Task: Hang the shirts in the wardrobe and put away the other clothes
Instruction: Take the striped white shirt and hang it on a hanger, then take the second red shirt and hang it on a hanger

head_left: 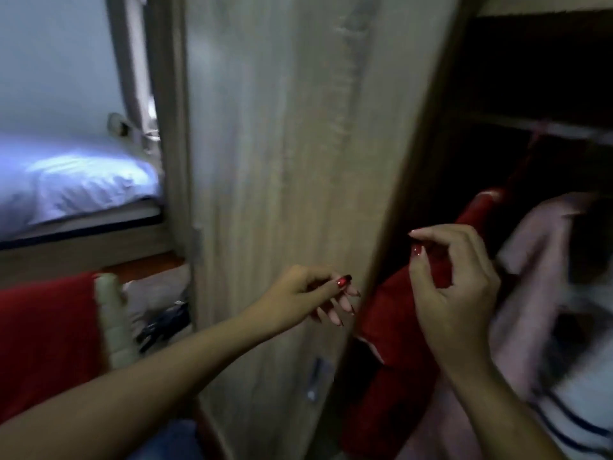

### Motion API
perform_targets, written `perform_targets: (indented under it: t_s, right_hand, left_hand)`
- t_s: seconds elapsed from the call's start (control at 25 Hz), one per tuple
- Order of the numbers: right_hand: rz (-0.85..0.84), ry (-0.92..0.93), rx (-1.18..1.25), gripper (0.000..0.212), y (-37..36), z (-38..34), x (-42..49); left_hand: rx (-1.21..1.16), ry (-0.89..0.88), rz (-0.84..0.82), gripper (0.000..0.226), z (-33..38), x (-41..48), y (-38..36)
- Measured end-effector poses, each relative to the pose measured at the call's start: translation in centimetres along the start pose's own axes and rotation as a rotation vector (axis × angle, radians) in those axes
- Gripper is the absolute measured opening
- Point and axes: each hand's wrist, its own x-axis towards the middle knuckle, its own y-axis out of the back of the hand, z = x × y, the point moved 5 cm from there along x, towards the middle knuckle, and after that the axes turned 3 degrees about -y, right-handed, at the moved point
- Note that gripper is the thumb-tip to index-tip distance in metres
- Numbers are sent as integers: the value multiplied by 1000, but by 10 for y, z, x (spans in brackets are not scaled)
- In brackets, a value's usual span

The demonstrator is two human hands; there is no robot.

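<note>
Red garment inside wooden wardrobe

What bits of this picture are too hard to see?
All in the head view:
- Inside the wardrobe: too dark to tell what sits on the shelves.
- The pink garment: motion blur hides what kind it is.
- The striped garment: cut off by the right edge.
- The black thing on the floor: blurred, partly behind the door.
- The right hand: unclear whether it grips the red garment.
</note>
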Motion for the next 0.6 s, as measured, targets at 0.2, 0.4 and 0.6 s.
perform_targets:
  t_s: [0.2, 0.4, 0.6]
  right_hand:
    - [-329, -130, 331, 22, -189, -66, -34]
    - [-742, -256, 411, 19, -394, -131, -94]
    - [-1027, -336, 344, 15, -531, -177, -160]
  left_hand:
    - [103, 192, 328, 23, -79, -109, 179]
    - [580, 425, 793, 15, -171, -252, 387]
    - [763, 983, 826, 38, -255, -330, 506]
